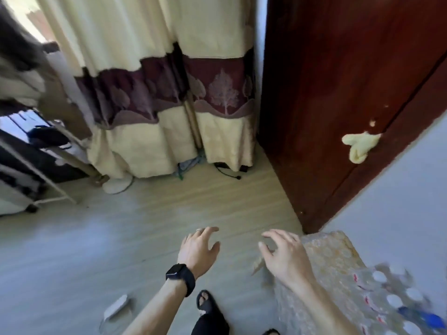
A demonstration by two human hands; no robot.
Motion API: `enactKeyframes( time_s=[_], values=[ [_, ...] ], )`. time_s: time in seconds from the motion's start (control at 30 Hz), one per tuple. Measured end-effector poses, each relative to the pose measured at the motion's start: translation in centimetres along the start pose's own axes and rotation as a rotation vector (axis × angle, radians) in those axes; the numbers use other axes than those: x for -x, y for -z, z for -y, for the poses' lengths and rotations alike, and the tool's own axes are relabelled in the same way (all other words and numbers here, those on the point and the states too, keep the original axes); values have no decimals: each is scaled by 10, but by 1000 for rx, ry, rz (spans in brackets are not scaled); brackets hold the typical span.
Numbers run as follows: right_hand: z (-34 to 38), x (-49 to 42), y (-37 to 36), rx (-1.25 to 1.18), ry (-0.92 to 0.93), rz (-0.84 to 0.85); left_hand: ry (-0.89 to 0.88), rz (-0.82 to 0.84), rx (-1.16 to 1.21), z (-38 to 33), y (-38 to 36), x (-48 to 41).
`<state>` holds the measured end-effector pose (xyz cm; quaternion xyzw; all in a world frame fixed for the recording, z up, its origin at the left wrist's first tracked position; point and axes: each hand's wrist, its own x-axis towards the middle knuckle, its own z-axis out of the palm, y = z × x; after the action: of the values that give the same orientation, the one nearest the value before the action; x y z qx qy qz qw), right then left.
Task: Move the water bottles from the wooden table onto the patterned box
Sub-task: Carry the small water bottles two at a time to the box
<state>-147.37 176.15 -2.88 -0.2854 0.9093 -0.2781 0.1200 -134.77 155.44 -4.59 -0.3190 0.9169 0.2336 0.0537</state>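
Water bottles (393, 300) on patterned box (331, 259), w/ door (338, 93) near behind.

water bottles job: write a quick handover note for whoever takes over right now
Left hand: open, empty, over the floor.
Right hand: open, empty, at the edge of the patterned box.
Water bottles: several white-capped ones stand on the box, blurred, so the count is unclear.
Done: at least those bottles are on the box.
Left: the wooden table is out of view, so what remains there cannot be told. Probably check the table next.
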Motion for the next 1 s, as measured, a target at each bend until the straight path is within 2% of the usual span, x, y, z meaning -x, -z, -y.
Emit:
enactKeyframes(
  time_s=[0.13, 0.33, 0.57, 0.7, 1.0],
  values=[
    [95, -45, -25, 35, 224, 113, 195, -198, 118, 80, 53, 22],
    [264, -88, -102, 38, 595, 253, 482, -465, 243, 214, 137, 70],
    [462, -112, -172, 38, 958, 265, 689, -712, 300, 339, 239, 108],
    [548, -120, -194, 25, 1081, 270, 746, -829, 302, 382, 288, 123],
    [717, -171, -257, -58, 1243, 317, 812, -965, 161, 489, 397, 103]
  ],
)
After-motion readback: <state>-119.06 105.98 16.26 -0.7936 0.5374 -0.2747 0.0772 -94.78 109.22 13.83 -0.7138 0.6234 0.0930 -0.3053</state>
